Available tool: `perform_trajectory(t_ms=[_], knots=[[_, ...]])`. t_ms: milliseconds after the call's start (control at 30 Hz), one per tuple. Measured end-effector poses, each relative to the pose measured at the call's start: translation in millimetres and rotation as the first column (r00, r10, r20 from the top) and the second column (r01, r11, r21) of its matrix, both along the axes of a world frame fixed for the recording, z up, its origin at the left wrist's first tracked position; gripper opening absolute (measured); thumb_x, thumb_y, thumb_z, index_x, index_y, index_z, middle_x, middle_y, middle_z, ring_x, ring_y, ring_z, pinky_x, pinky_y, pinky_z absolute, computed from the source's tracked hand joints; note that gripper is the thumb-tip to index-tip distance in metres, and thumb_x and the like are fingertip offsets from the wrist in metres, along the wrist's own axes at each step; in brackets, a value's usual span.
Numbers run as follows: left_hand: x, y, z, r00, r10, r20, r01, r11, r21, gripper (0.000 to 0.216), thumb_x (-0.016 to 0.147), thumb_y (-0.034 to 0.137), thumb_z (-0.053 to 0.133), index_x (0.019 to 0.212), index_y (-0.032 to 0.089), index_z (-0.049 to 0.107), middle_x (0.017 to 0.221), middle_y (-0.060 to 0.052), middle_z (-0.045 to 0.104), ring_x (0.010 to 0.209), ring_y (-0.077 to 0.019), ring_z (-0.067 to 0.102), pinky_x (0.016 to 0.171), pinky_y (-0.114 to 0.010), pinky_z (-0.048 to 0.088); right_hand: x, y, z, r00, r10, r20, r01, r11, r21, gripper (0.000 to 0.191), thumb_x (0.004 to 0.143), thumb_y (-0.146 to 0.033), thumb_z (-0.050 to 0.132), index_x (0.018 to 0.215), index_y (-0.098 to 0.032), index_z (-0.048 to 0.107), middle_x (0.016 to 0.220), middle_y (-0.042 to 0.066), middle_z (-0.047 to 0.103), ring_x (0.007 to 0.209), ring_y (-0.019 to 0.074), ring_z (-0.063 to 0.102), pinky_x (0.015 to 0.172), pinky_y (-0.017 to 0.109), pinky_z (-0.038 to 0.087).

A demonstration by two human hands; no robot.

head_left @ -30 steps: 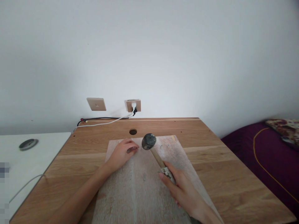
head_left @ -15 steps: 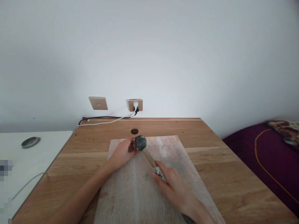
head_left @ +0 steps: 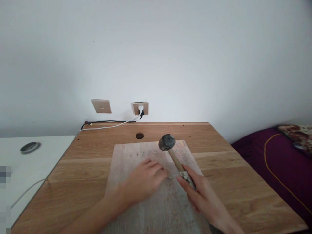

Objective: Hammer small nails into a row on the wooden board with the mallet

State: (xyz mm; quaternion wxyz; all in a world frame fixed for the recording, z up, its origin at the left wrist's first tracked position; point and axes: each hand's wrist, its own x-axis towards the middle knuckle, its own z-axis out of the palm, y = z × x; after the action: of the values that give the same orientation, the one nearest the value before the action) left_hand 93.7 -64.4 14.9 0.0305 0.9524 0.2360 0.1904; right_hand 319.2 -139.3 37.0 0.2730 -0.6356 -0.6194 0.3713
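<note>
right hand (head_left: 200, 190), lower right of centre: closed around the handle of a dark-headed mallet (head_left: 175, 159), head end just right of mid-frame. left hand (head_left: 147, 178), lower centre: blurred over a pale board (head_left: 158, 213); small slim piece (head_left: 169, 177) by its fingertips, cannot tell whether gripped. row of nail-like points (head_left: 143, 153) above left hand, mid-frame. board lies on wooden table (head_left: 241, 188).

the left hand (head_left: 147, 178) (blurred) slants inward, fingers bent; the right hand (head_left: 199, 191) is curled tight.
</note>
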Motion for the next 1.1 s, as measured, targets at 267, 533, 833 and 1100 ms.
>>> perform_trajectory(t_ms=[267, 533, 833, 1100], knots=[[60.0, -25.2, -15.4, 0.993, -0.051, -0.103, 0.064, 0.990, 0.128, 0.022, 0.097, 0.010, 0.055, 0.094, 0.019, 0.074, 0.076, -0.009, 0.075, 0.070, -0.0256, 0.069, 0.065, -0.039, 0.052, 14.7, -9.3, 0.0, 0.997, -0.071, 0.000, 0.071, 0.997, -0.031, 0.058, 0.099, -0.063, 0.048, 0.131, -0.017, 0.064, 0.044, -0.008, 0.043, 0.041, 0.0169, 0.049, 0.046, 0.026, 0.043], [-3.0, 14.3, -8.3, 0.988, 0.116, 0.098, -0.100, 0.982, -0.159, 0.019, 0.095, 0.010, 0.058, 0.097, 0.023, 0.072, 0.102, -0.004, 0.074, 0.094, -0.0199, 0.071, 0.084, -0.031, 0.057, 12.9, -10.3, -9.9, 0.999, -0.043, -0.010, 0.043, 0.998, -0.047, 0.060, 0.098, -0.064, 0.049, 0.132, -0.017, 0.063, 0.050, -0.007, 0.048, 0.039, 0.0146, 0.047, 0.040, 0.025, 0.038], [-70.6, 62.0, -33.7, 0.837, 0.490, 0.246, -0.372, 0.837, -0.401, 0.019, 0.092, 0.017, 0.059, 0.097, 0.023, 0.076, 0.096, -0.003, 0.078, 0.087, -0.0197, 0.071, 0.086, -0.034, 0.056, -8.3, -3.4, -2.8, 0.999, 0.015, -0.044, -0.021, 0.992, -0.124, 0.060, 0.100, -0.065, 0.045, 0.135, -0.019, 0.061, 0.050, -0.007, 0.046, 0.039, 0.0143, 0.045, 0.041, 0.026, 0.039], [-68.7, 58.5, -38.7, 0.831, 0.498, 0.248, -0.345, 0.811, -0.472, 0.017, 0.091, 0.020, 0.061, 0.094, 0.024, 0.077, 0.098, -0.005, 0.076, 0.090, -0.0206, 0.069, 0.086, -0.034, 0.055, -28.5, 2.3, 0.3, 0.995, 0.069, -0.068, -0.076, 0.991, -0.106, 0.052, 0.101, -0.062, 0.047, 0.129, -0.023, 0.065, 0.058, -0.003, 0.054, 0.057, 0.0198, 0.059, 0.053, 0.029, 0.048]])
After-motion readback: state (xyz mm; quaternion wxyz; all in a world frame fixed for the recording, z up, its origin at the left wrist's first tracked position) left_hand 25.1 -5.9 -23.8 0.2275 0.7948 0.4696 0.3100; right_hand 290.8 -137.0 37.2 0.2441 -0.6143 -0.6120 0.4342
